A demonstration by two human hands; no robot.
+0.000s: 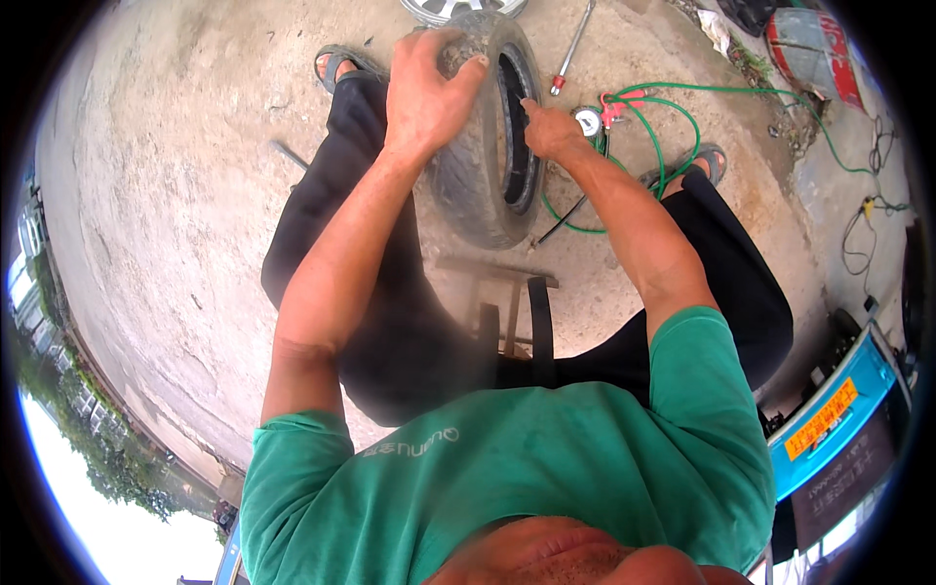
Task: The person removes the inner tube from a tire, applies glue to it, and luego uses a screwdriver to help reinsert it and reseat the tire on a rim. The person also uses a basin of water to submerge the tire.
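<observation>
A worn black tire (466,190) without a wheel stands upright on the ground between my legs, its open side turned to the right. My left hand (427,96) lies over the upper left of its tread, fingers curled on the rubber and thumb apart, steadying grip. My right hand (554,133) is at the tire's right opening, closed, with one finger or the thumb reaching toward the inner edge. Whatever it may hold is too small or hidden to make out. Just right of this hand lies a round pressure gauge (587,121) with a red inflator handle (624,105).
A green air hose (698,127) loops by my right foot and runs right. Beyond the tire lie a silver wheel rim (458,8) and a long metal bar (575,44). A low wooden stool (497,292) is beneath me. A red-and-grey drum (814,58) lies far right; a blue machine (838,419) stands nearer.
</observation>
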